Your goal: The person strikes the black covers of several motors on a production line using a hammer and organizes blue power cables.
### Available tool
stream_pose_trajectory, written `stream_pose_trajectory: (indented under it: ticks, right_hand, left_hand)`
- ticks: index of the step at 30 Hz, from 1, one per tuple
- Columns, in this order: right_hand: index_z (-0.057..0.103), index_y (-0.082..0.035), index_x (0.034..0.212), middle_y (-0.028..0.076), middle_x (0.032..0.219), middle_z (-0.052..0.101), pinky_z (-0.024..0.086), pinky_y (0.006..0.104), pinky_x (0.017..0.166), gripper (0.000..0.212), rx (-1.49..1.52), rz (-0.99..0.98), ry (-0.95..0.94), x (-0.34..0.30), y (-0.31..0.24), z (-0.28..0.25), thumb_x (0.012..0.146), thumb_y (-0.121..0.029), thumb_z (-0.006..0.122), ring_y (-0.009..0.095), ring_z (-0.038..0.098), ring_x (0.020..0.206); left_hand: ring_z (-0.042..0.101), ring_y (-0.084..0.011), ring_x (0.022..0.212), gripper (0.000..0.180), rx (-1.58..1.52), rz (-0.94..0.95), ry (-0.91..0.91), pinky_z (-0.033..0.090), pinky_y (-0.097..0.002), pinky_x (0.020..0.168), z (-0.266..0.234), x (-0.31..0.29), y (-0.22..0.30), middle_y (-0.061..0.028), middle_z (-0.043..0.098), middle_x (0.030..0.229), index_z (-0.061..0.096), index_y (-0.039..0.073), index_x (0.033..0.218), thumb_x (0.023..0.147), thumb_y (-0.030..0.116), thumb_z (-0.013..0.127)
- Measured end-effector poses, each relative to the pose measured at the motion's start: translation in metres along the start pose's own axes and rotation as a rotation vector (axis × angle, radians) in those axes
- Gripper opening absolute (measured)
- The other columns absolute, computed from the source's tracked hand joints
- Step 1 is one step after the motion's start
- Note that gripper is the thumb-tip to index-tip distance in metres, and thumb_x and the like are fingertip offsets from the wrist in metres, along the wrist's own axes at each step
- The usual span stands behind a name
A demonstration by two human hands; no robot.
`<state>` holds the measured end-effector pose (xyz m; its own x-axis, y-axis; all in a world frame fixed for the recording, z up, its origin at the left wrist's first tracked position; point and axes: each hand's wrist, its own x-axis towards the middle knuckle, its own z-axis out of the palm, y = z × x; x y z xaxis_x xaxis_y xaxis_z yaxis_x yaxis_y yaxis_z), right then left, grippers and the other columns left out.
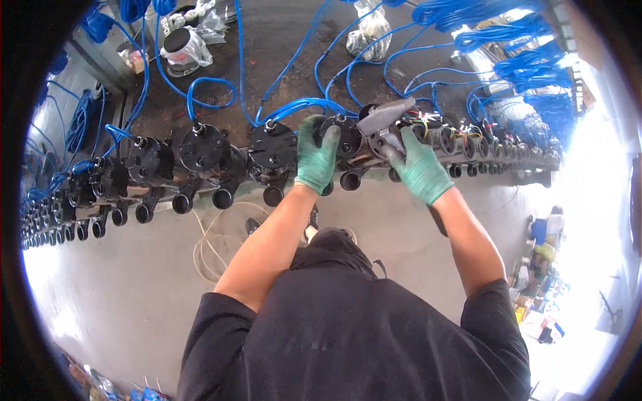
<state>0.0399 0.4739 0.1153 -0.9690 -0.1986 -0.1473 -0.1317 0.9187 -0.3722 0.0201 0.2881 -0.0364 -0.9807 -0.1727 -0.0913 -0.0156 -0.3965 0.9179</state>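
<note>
My left hand, in a green glove, grips the side of a black round motor cover on the bench, its thumb on the near side. In my right hand, gloved the same way, is a grey pistol-shaped power tool. The tool's head is just right of the held cover; its tip and what it touches cannot be made out. To the left stands another black motor cover with a blue cable coming out of its top. Right of the tool, open motor housings show coloured wires.
Several capped motors line the bench edge, black round outlets jutting out below. Coiled blue cables hang along the far side. A black cylinder in plastic and a clear bag lie on the bench. A pale hose loops on the floor.
</note>
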Motion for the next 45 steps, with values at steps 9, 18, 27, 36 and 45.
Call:
stream_pose_trajectory:
  ticks: [9,18,27,36,45]
  right_hand:
    - [0.061,-0.005,0.119,0.016,0.099,0.073,0.055,0.0381,0.080,0.035,0.397,0.300,0.438,-0.074,0.060,0.007,0.092,-0.018,0.078,0.023,0.068,0.085]
    - [0.059,-0.009,0.116,0.017,0.098,0.073,0.055,0.0450,0.078,0.038,0.134,0.565,0.743,-0.128,0.321,-0.043,0.087,-0.021,0.082,0.038,0.071,0.088]
    - [0.061,-0.008,0.123,0.020,0.119,0.070,0.053,0.0482,0.090,0.047,-0.067,0.497,0.610,-0.075,0.491,-0.065,0.085,-0.027,0.082,0.042,0.067,0.108]
    - [0.069,-0.005,0.119,0.017,0.116,0.073,0.057,0.0418,0.091,0.024,0.223,0.073,0.586,-0.012,0.316,-0.104,0.099,-0.018,0.069,0.033,0.072,0.102]
    - [0.073,-0.005,0.121,0.021,0.121,0.074,0.056,0.0474,0.094,0.038,-0.373,-0.064,-0.357,0.175,0.138,0.005,0.094,-0.030,0.067,0.038,0.070,0.114]
  left_hand:
    - [0.056,-0.0150,0.112,0.036,-0.133,-0.081,-0.074,0.048,-0.0325,0.100,-0.010,0.010,-0.023,-0.0042,0.061,0.126,0.055,0.006,0.134,0.104,0.023,0.066]
    - [0.067,-0.0282,0.117,0.045,-0.170,-0.087,-0.116,0.054,-0.0460,0.104,-0.004,0.001,-0.004,-0.0117,0.067,0.128,0.055,0.009,0.138,0.107,0.042,0.053]
    - [0.068,-0.0303,0.114,0.056,-0.231,-0.249,-0.040,0.054,-0.0482,0.104,-0.015,0.001,-0.005,-0.0125,0.070,0.124,0.064,0.003,0.128,0.104,0.051,0.048]
    - [0.065,-0.0231,0.109,0.049,-0.181,-0.108,-0.144,0.054,-0.0447,0.102,-0.013,0.007,-0.008,-0.0074,0.067,0.116,0.060,0.011,0.129,0.097,0.049,0.064]
    - [0.068,-0.0253,0.113,0.047,-0.071,-0.011,-0.098,0.056,-0.0433,0.102,-0.020,0.007,-0.015,-0.0108,0.067,0.124,0.057,0.007,0.133,0.100,0.041,0.063]
